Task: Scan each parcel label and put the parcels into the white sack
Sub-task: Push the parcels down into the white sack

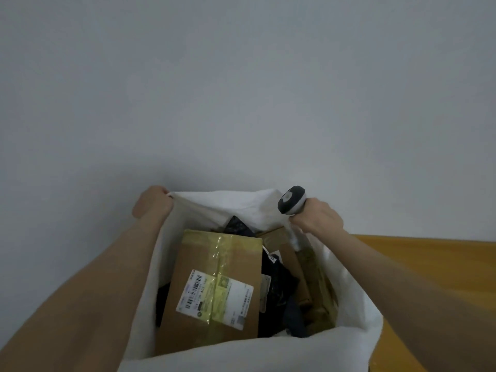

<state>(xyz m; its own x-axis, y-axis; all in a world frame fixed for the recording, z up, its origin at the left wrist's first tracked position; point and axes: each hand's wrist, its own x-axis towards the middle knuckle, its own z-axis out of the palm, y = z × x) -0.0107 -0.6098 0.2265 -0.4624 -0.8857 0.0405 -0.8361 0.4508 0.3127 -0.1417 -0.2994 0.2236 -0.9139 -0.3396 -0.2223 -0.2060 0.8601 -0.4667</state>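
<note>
Left hand: your left hand (154,202) grips the far rim of the soft white fabric sack (241,353).
Right hand: your right hand (318,218) is curled round the grey-and-white handheld scanner (291,200), apparently pinching the rim too.
Parcels: the taped brown cardboard box (214,264) lies inside, label up, beside dark wrapped parcels (279,288).
Risk: that shared grip may slip, so the mouth sags or the scanner drops in.
</note>
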